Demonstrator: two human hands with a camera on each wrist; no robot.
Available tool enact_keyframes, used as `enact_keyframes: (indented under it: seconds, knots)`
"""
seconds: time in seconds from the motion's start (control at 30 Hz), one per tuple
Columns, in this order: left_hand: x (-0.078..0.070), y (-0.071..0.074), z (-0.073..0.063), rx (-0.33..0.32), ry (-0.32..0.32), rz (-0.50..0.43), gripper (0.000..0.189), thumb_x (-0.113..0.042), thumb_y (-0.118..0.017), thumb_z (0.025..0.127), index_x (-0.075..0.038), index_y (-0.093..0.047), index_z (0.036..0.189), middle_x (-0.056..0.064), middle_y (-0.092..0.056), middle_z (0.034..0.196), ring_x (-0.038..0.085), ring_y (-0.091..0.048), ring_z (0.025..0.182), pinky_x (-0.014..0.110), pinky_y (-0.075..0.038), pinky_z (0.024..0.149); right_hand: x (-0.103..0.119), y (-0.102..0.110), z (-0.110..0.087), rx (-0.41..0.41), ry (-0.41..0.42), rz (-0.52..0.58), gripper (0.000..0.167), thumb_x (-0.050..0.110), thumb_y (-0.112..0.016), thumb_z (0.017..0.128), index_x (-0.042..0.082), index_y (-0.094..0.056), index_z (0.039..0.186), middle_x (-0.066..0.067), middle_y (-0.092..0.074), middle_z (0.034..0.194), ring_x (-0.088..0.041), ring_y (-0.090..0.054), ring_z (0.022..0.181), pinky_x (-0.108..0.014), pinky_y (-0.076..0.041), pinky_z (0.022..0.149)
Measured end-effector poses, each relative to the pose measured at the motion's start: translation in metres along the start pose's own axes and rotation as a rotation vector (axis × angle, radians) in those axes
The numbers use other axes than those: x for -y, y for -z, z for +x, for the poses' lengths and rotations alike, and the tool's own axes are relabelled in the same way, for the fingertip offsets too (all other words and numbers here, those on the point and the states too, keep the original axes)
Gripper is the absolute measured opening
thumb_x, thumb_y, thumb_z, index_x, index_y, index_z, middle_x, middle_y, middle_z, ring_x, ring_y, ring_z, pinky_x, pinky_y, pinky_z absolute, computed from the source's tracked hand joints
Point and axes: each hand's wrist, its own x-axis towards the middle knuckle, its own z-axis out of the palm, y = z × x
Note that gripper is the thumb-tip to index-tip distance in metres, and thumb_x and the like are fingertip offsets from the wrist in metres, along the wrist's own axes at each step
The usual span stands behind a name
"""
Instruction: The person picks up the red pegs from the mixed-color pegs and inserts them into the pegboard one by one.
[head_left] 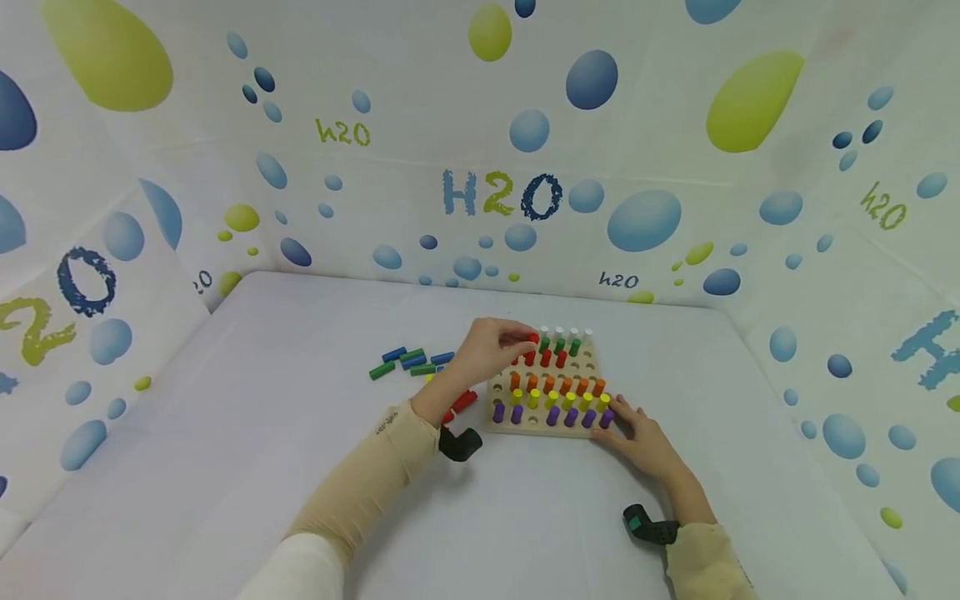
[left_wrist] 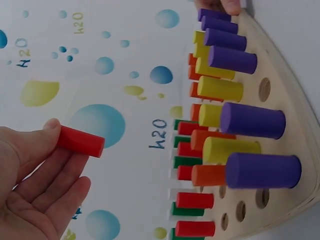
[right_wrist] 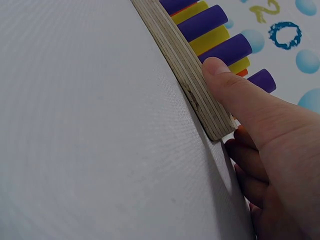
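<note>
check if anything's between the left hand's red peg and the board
Only standing pegs, rising from the board below the red peg in the left hand; nothing else visible blocks the gap.

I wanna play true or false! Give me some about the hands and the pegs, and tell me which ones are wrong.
1. The left hand holds a red peg. True.
2. The right hand touches the board. True.
3. Every hole in the purple row is filled. False: one hole there is bare.
4. All the spare pegs lie right of the board. False: loose pegs lie to its left.
5. White pegs stand in the row farthest from the person. True.
</note>
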Motion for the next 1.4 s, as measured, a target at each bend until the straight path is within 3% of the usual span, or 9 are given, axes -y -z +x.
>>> enact_keyframes:
  seconds: [0.33,0.6,0.77,1.03,1.3,1.4]
  knots:
    - [0.002,-0.030,0.019,-0.002,-0.015,-0.034,0.027,-0.020,-0.061,0.088,-0.009,-0.066,0.111,0.002,-0.066,0.104,0.011,-0.062,0.089,0.018,-0.049,0.075,-0.003,-0.002,0.000,-0.002,0.010,0.006,0.079,0.050,-0.059,0.083,0.000,-0.034,0.139,-0.021,-0.020,0.146,-0.054,-0.012,0.128,-0.062,-0.015,0.101]
    - [-0.005,-0.050,0.035,-0.004,-0.062,0.016,0.024,-0.018,-0.062,0.088,-0.009,-0.066,0.110,0.002,-0.067,0.102,0.011,-0.062,0.091,0.019,-0.049,0.077,-0.003,-0.001,0.000,-0.009,0.013,0.007,0.078,0.049,-0.060,0.083,0.000,-0.035,0.139,-0.021,-0.021,0.146,-0.054,-0.013,0.128,-0.063,-0.015,0.100]
    - [-0.003,-0.060,0.044,-0.027,-0.049,0.027,0.023,-0.019,-0.062,0.088,-0.009,-0.066,0.108,0.000,-0.067,0.099,0.009,-0.060,0.089,0.017,-0.047,0.077,-0.003,-0.001,0.000,-0.014,0.019,0.015,0.078,0.049,-0.060,0.083,-0.001,-0.035,0.138,-0.021,-0.021,0.146,-0.053,-0.013,0.128,-0.062,-0.015,0.101]
    - [0.001,-0.072,0.058,0.010,0.035,-0.006,0.021,-0.021,-0.062,0.088,-0.011,-0.066,0.106,-0.003,-0.065,0.097,0.008,-0.058,0.084,0.015,-0.047,0.073,-0.003,-0.001,0.001,-0.020,0.030,0.007,0.078,0.049,-0.061,0.083,-0.001,-0.036,0.138,-0.021,-0.022,0.145,-0.054,-0.015,0.127,-0.062,-0.015,0.100]
    - [0.005,-0.078,0.066,0.034,0.007,0.092,0.019,-0.022,-0.062,0.088,-0.011,-0.065,0.104,-0.002,-0.065,0.096,0.008,-0.057,0.086,0.017,-0.047,0.077,0.001,0.000,0.001,-0.017,0.040,0.006,0.076,0.047,-0.060,0.084,-0.002,-0.036,0.137,-0.023,-0.023,0.144,-0.056,-0.015,0.126,-0.063,-0.015,0.099]
    - [0.009,-0.080,0.068,0.040,0.005,0.090,0.018,-0.021,-0.062,0.088,-0.010,-0.065,0.103,-0.002,-0.065,0.096,0.009,-0.058,0.087,0.017,-0.047,0.076,0.000,0.000,0.001,-0.022,0.043,0.006,0.075,0.045,-0.061,0.084,-0.002,-0.037,0.137,-0.022,-0.023,0.144,-0.055,-0.015,0.126,-0.063,-0.015,0.100]
